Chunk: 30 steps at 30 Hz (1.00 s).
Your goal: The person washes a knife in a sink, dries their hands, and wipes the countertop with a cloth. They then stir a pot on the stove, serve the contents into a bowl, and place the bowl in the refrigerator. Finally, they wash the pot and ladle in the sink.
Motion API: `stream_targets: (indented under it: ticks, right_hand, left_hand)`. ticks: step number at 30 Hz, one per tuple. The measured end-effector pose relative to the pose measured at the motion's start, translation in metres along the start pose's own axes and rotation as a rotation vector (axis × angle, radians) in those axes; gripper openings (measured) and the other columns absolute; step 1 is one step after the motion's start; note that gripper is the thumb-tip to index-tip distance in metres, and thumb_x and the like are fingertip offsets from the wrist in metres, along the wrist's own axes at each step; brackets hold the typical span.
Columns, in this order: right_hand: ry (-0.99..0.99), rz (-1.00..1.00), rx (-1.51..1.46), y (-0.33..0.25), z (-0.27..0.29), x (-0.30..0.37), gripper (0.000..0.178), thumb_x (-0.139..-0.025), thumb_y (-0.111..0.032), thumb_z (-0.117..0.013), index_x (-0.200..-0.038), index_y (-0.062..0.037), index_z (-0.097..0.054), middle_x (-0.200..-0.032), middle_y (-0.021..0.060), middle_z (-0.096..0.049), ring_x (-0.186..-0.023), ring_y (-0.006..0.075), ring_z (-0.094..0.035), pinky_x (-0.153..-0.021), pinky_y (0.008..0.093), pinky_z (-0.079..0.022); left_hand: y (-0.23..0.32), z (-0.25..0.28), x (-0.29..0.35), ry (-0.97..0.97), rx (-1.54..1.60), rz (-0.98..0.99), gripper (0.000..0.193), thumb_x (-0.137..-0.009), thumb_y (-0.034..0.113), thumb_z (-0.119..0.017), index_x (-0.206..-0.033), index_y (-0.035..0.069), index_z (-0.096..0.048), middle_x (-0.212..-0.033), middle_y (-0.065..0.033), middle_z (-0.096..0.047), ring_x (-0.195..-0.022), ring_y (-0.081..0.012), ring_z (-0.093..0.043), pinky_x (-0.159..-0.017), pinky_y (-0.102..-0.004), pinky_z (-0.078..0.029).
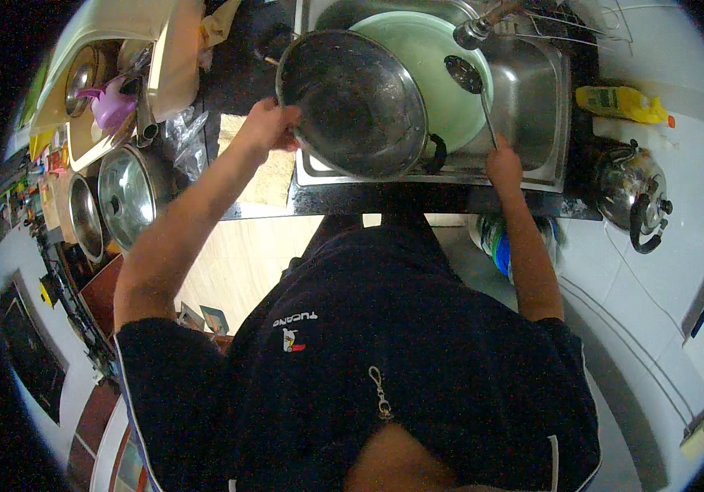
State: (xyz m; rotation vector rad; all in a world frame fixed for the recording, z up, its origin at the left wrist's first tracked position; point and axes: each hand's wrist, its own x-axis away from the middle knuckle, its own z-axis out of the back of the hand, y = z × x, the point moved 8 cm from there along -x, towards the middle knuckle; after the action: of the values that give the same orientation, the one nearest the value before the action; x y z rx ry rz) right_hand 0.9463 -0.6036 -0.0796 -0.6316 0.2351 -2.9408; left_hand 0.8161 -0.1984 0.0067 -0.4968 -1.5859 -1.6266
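My left hand [270, 125] grips the left edge of a dark, wet-looking wok [356, 107], which is tilted over the left part of the sink. A black loop handle [436, 154] sticks out at the wok's lower right. My right hand [505, 166] is closed round the thin metal handle of a slotted spoon [463, 75]. The spoon's dark, speckled head is over a pale green basin [490, 82] holding cloudy liquid. That basin stands in the steel sink [524, 107], partly hidden behind the wok.
A faucet [472, 33] reaches over the basin, beside a wire rack [565, 29]. To the right are a yellow bottle [619, 103] and a metal kettle [633, 189]. Leftward lie a beige cloth [268, 180], a glass lid [126, 195] and a cream dish rack [176, 61].
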Motion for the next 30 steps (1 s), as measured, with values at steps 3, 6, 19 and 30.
stream_targets:
  ticks: [3,6,19,30]
  right_hand:
    - [-0.028,-0.034,-0.103,0.002,-0.001,-0.001,0.039,-0.080,-0.021,-0.045,-0.117,-0.0078,-0.046,-0.092,0.0232,-0.057,-0.084,0.0397,-0.055,-0.073,0.0470,-0.043]
    - [-0.038,-0.031,-0.200,0.009,-0.006,0.001,0.040,-0.080,-0.021,-0.046,-0.117,-0.0085,-0.045,-0.094,0.0231,-0.057,-0.087,0.0399,-0.054,-0.075,0.0466,-0.043]
    - [0.157,0.227,-0.259,0.030,-0.021,-0.010,0.036,-0.081,-0.023,-0.047,-0.112,-0.0061,-0.048,-0.092,0.0215,-0.058,-0.077,0.0373,-0.057,-0.069,0.0445,-0.047]
    - [0.044,0.171,-0.343,0.028,-0.008,-0.016,0.037,-0.080,-0.020,-0.048,-0.112,-0.0022,-0.048,-0.088,0.0223,-0.058,-0.077,0.0378,-0.057,-0.069,0.0444,-0.046]
  left_hand:
    - [0.011,-0.011,-0.030,-0.058,-0.065,0.052,0.018,-0.073,0.017,-0.055,-0.077,-0.001,-0.054,-0.064,-0.0128,-0.057,-0.048,-0.0209,-0.058,-0.040,-0.0266,-0.048]
    - [0.018,-0.013,-0.073,-0.141,-0.295,-0.021,0.020,-0.071,0.016,-0.056,-0.073,-0.004,-0.055,-0.063,-0.0156,-0.058,-0.050,-0.0243,-0.060,-0.042,-0.0295,-0.050]
    - [0.122,-0.074,-0.214,0.218,-2.076,-0.686,0.025,-0.071,0.020,-0.058,-0.092,0.008,-0.061,-0.089,-0.0097,-0.057,-0.085,-0.0218,-0.056,-0.073,-0.0328,-0.047]
    - [0.057,-0.037,-0.192,0.227,-0.992,-0.226,0.044,-0.073,0.024,-0.055,-0.105,-0.003,-0.041,-0.091,-0.0225,-0.057,-0.087,-0.0371,-0.057,-0.076,-0.0424,-0.047]
